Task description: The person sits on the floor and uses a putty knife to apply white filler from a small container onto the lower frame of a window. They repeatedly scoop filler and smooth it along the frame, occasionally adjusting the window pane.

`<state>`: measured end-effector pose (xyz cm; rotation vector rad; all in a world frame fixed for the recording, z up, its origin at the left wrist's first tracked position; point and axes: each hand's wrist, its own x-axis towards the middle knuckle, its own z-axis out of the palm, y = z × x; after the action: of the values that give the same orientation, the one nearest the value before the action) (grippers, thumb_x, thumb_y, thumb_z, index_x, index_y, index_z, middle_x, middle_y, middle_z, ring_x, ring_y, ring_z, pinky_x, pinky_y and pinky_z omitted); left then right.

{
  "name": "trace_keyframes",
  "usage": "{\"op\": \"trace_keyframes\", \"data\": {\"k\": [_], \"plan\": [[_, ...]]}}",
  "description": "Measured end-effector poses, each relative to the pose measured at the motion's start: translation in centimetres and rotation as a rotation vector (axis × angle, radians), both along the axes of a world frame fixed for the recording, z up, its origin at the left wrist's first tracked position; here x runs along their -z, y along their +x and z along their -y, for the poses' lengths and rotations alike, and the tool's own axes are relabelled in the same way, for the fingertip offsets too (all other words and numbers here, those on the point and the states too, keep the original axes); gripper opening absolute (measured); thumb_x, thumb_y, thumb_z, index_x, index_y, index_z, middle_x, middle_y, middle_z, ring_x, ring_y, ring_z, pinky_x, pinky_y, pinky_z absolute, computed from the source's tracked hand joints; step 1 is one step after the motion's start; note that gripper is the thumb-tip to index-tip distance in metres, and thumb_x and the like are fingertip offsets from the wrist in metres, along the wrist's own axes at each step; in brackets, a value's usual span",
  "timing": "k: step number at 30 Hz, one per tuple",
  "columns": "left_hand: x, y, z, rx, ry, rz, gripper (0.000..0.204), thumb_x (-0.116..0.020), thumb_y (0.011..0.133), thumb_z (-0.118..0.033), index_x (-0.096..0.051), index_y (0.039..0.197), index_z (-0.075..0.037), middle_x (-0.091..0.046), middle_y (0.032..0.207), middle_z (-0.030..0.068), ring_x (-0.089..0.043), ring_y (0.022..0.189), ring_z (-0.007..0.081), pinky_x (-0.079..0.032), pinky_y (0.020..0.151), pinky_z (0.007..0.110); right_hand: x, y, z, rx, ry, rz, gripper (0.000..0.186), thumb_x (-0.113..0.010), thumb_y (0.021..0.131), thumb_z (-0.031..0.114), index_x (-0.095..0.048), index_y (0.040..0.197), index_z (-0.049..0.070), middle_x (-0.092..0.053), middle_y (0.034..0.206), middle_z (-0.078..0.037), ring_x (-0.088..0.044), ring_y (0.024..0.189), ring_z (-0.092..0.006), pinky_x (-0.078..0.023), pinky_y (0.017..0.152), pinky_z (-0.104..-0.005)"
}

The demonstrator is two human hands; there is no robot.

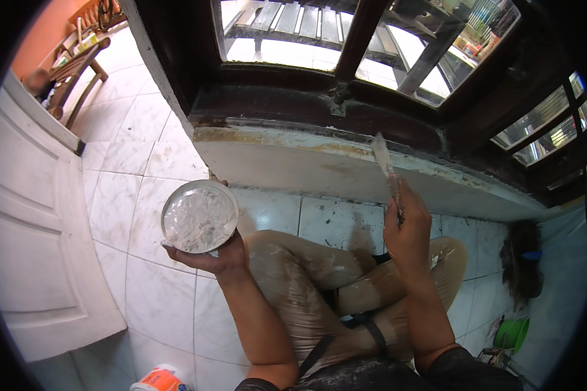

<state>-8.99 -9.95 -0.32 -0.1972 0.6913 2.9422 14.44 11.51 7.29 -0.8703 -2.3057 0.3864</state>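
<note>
A round shallow metal lid (199, 215) smeared with whitish paste is held level in my left hand (218, 257), its fingers curled round the underside and rim. My right hand (407, 221) grips a putty knife (382, 153) with its blade pointing up toward the white, patchy window ledge (280, 139); whether the blade touches the ledge I cannot tell. Above the ledge is a dark brown window frame (274, 99) with glass panes. Below my hands are my crossed legs (293, 274) in beige, paint-spotted trousers, on white tiles.
A white panelled door (39, 215) stands at left; beyond it a bamboo bench (85, 72) and a blurred, partly seen person (42, 85). A white-and-orange container (160, 379) lies at the lower edge. A green bucket (510, 332) and a dark bundle (523, 260) are at right.
</note>
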Motion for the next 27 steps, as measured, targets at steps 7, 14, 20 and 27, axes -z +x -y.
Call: {"op": "trace_keyframes", "data": {"k": [7, 14, 20, 27], "plan": [[0.7, -0.1, -0.6, 0.058, 0.018, -0.067, 0.104, -0.050, 0.095, -0.090, -0.051, 0.168, -0.016, -0.055, 0.166, 0.0207, -0.055, 0.153, 0.0490, -0.049, 0.127, 0.062, -5.2, -4.3, 4.2, -0.260, -0.554, -0.136, 0.047, -0.073, 0.106, 0.006, -0.070, 0.152, 0.002, -0.070, 0.085, -0.007, -0.061, 0.072, -0.0107, -0.051, 0.068, -0.0305], [0.8, 0.0, -0.6, 0.046, -0.036, -0.065, 0.104, -0.051, 0.095, -0.090, -0.051, 0.168, -0.015, -0.055, 0.166, 0.0215, -0.055, 0.152, 0.0512, -0.049, 0.127, 0.063, -7.6, -15.7, -3.4, -0.389, -0.722, 0.253, 0.032, -0.079, 0.101, 0.017, -0.087, 0.129, 0.004, -0.074, 0.087, -0.011, -0.065, 0.079, -0.0173, -0.052, 0.075, -0.0357], [0.7, -0.2, -0.2, 0.044, -0.006, -0.061, 0.103, -0.052, 0.095, -0.089, -0.050, 0.168, -0.015, -0.054, 0.167, 0.0211, -0.054, 0.154, 0.0503, -0.046, 0.130, 0.066, -7.1, -16.0, -8.1, -0.456, -0.406, 0.421, 0.037, -0.075, 0.100, 0.028, -0.088, 0.125, 0.005, -0.086, 0.110, -0.024, -0.081, 0.095, -0.0335, -0.062, 0.094, -0.0444], [0.1, 0.2, -1.0, 0.067, 0.008, -0.066, 0.100, -0.051, 0.097, -0.087, -0.053, 0.165, -0.014, -0.058, 0.162, 0.0213, -0.056, 0.152, 0.0500, -0.045, 0.131, 0.068, -15.9, -9.2, -10.9, -0.204, -0.325, 0.811, 0.038, -0.079, 0.097, 0.031, -0.088, 0.120, 0.001, -0.086, 0.110, -0.022, -0.081, 0.095, -0.0312, -0.062, 0.090, -0.0431]]}}
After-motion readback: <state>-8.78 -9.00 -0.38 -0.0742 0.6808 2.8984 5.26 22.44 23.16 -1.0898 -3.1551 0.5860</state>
